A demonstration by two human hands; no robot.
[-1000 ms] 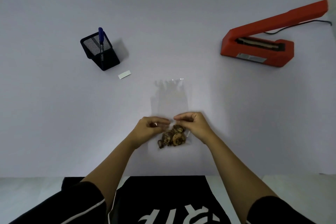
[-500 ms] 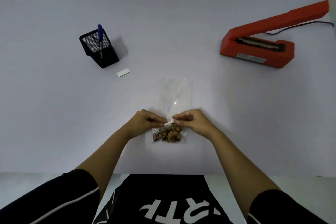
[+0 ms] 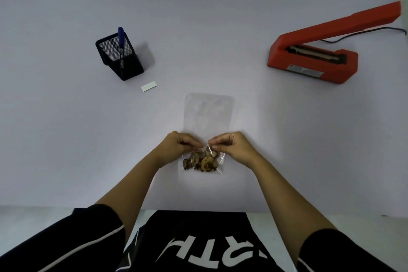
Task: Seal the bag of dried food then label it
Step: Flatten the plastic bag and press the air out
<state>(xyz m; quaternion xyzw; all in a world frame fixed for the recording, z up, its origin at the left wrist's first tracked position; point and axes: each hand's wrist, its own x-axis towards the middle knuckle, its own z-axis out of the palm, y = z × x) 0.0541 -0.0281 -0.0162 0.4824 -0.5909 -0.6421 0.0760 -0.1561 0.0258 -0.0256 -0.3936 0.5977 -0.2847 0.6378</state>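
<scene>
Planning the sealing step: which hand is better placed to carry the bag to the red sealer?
Right. The right hand pinches the bag on the same side as the sealer; the left hand would cross over.

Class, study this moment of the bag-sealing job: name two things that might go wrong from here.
1. Both hands, left hand and right hand, pinch the clear bag just above the dried food; a tilt could send pieces towards the unsealed far end.
2. The orange heat sealer sits far right, so the carry might wrinkle the thin film and weaken the seal.
</scene>
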